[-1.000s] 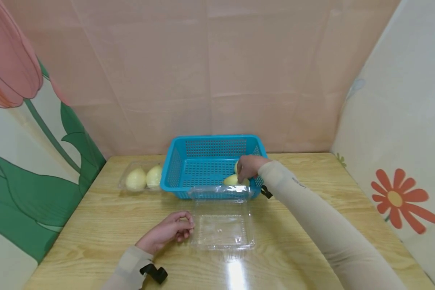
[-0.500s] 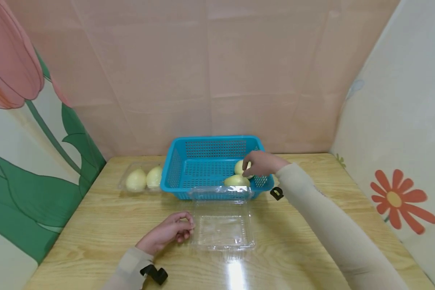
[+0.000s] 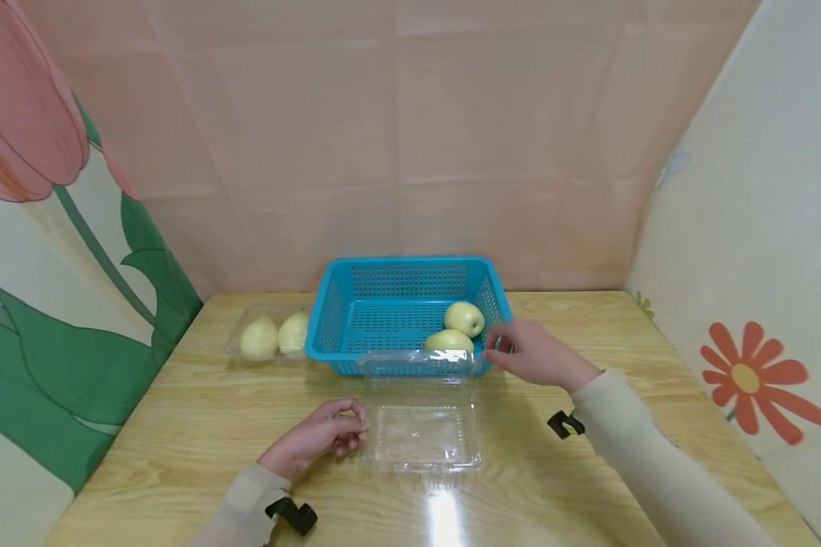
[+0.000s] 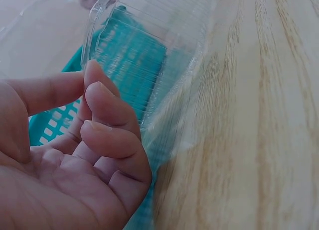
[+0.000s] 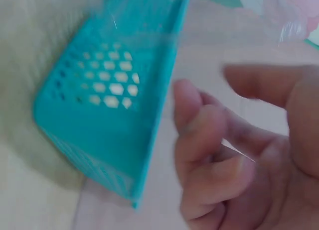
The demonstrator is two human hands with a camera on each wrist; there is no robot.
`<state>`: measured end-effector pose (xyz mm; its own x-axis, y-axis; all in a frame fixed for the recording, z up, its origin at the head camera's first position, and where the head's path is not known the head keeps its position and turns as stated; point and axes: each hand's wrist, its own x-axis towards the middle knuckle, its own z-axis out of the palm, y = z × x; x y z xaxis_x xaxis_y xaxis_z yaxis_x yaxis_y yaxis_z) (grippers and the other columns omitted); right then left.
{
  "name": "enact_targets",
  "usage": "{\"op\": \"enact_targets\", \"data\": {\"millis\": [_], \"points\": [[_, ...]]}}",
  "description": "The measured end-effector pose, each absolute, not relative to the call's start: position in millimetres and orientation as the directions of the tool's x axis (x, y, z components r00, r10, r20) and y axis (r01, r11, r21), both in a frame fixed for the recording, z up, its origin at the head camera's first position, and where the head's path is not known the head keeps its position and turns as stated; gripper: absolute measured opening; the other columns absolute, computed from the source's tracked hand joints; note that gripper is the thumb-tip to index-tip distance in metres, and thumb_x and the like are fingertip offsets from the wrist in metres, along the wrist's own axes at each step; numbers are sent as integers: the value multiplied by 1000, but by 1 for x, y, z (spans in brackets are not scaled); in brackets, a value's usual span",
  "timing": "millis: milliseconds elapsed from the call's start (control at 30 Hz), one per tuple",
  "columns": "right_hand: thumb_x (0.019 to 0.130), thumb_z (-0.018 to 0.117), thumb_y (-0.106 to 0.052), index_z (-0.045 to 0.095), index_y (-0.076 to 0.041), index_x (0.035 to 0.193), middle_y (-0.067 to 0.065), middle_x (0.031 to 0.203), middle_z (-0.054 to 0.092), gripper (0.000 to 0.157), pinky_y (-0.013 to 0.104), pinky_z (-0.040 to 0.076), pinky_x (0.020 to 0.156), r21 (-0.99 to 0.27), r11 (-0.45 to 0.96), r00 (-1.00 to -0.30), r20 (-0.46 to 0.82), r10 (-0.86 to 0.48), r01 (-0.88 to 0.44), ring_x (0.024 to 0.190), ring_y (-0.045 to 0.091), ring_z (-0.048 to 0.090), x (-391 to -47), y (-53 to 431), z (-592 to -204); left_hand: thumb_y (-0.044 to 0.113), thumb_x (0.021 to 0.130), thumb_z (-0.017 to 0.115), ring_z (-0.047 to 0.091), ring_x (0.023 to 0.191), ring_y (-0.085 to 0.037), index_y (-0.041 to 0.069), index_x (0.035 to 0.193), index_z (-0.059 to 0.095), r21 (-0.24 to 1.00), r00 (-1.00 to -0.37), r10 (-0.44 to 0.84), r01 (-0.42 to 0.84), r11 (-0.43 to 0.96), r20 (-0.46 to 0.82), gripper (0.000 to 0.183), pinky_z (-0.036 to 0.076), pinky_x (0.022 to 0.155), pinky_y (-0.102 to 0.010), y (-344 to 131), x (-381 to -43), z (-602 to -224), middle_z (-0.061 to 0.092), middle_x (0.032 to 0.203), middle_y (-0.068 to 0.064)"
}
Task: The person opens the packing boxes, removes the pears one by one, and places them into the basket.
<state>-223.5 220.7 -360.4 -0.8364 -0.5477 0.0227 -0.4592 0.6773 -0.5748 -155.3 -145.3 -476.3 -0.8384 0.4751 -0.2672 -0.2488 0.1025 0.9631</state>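
Fruit point(image 3: 464, 319), two pale pieces side by side, lies at the near right corner of the blue basket point(image 3: 324, 319). A second ago the right hand point(image 3: 530, 353) was down on it; now that hand is back outside the rim, loosely curled, thumb apart, holding nothing. The left hand point(image 3: 321, 437) still pinches the left edge of the open clear box point(image 3: 417, 437). With both pieces free of any grip, handling this pair looks finished.

Clear plastic hinged container point(image 3: 420, 434): open, on the table point(image 3: 534, 479), in front of the blue perforated plastic basket point(image 3: 409, 281). Two pale yellow-green round fruits point(image 3: 463, 318): adjacent, inside basket, right front corner.
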Motion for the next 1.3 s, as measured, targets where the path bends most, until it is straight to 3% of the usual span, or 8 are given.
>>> {"op": "enact_targets", "data": {"millis": [167, 300, 600, 933, 1133, 1300], "points": [[103, 56, -31, 65, -10, 110, -1, 75, 63, 24, 31, 46, 54, -679, 618, -874, 73, -481, -396, 61, 16, 54, -204, 221, -368, 7, 97, 58, 50, 61, -10, 5, 96, 56, 964, -837, 479, -249, 99, -265, 3, 39, 53, -20, -145, -155, -476, 64, 80, -3], [104, 52, -37, 65, -14, 107, -1, 72, 59, 26, 28, 41, 49, -707, 610, -898, 80, -433, -357, 54, 14, 49, -192, 220, -372, 8, 97, 58, 50, 62, -10, 3, 97, 55, 964, -835, 484, -246, 98, -262, 6, 40, 53, -20, -144, -155, -476, 64, 80, -3], [105, 50, -34, 66, -10, 109, 6, 76, 62, 29, 28, 44, 49, -731, 615, -904, 7, -428, -297, 52, 13, 49, -178, 229, -390, 13, 96, 61, 50, 62, -10, 4, 98, 56, 964, -834, 485, -248, 98, -264, 10, 40, 53, -20, -143, -154, -475, 63, 81, -4], [95, 66, -26, 69, -9, 93, -2, 73, 64, 18, 26, 47, 55, -708, 620, -871, -13, -492, -339, 64, 8, 57, -169, 221, -417, 11, 96, 60, 51, 64, -11, 3, 98, 56, 967, -842, 475, -228, 115, -255, 10, 40, 54, -21, -141, -154, -475, 63, 82, -5], [92, 70, -26, 66, -4, 97, 5, 71, 67, 23, 28, 48, 50, -768, 612, -891, -129, -434, -187, 60, 16, 60, -165, 217, -428, 11, 95, 60, 50, 63, -11, -3, 101, 57, 965, -841, 475, -215, 150, -261, 16, 41, 55, -21, -138, -153, -475, 62, 79, -4], [93, 69, -25, 65, -3, 96, 10, 71, 69, 22, 30, 48, 49, -807, 583, -880, -208, -428, -93, 55, 19, 59, -164, 219, -434, 13, 94, 62, 50, 63, -12, -1, 100, 59, 962, -832, 485, -206, 178, -268, 15, 42, 55, -21, -135, -151, -473, 60, 77, -3]]}}
